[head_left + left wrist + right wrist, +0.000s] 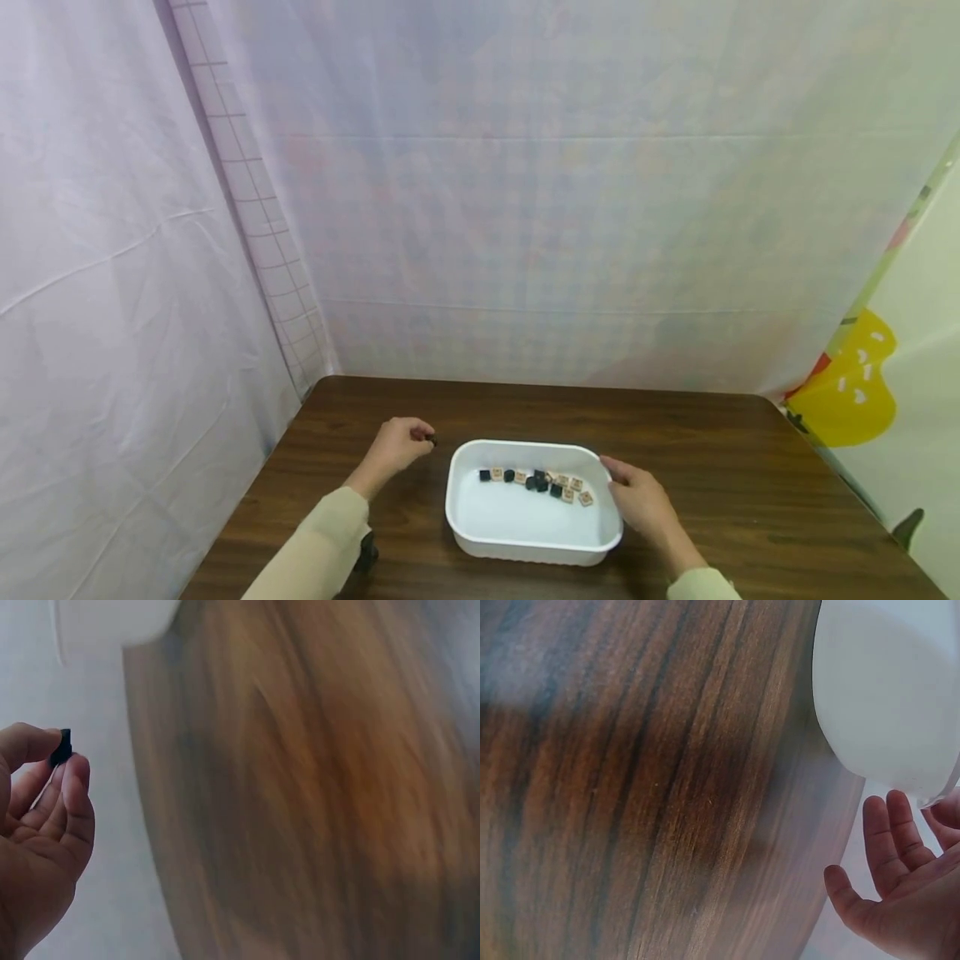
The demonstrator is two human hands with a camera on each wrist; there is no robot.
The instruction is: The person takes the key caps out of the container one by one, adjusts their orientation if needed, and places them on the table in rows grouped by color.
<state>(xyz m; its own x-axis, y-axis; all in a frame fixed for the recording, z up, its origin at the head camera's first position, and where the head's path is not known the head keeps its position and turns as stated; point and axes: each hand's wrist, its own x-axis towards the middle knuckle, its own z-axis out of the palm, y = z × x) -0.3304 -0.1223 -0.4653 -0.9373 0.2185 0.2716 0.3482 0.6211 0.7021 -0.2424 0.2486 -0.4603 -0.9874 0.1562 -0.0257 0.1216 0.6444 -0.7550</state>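
Small black cube (61, 748) — between fingers (75, 776)

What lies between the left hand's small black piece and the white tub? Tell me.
Only bare brown table. In the head view, the left hand pinches the black piece just left of the white tub, with nothing on the strip between them.

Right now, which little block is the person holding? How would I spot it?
Find the white tub on the brown table. Just left of it, the left hand is raised. The small black block pinched in its fingers is the only one outside the tub.
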